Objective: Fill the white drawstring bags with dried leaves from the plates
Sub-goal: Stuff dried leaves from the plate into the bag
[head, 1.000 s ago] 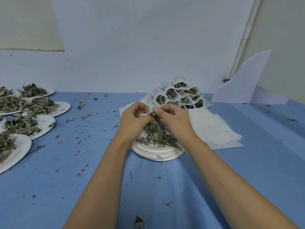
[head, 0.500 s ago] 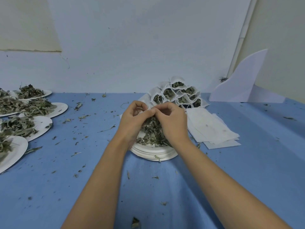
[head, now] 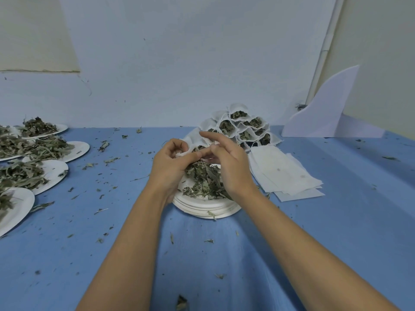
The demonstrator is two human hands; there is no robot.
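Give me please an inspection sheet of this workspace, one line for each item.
Surface: blue table, littered.
Job's things: white bag held over a stack of plates bearing dried leaves; filled bags piled behind; flat empty bags to the right; more leaf plates at left.
Clutter: leaf crumbs scattered on the table.
Hands: left hand grips the bag; right hand at its mouth, whether its fingers hold leaves cannot be told.
Cables: nothing seen.
Surroundings: white wall, pipe, white board leaning in the corner.
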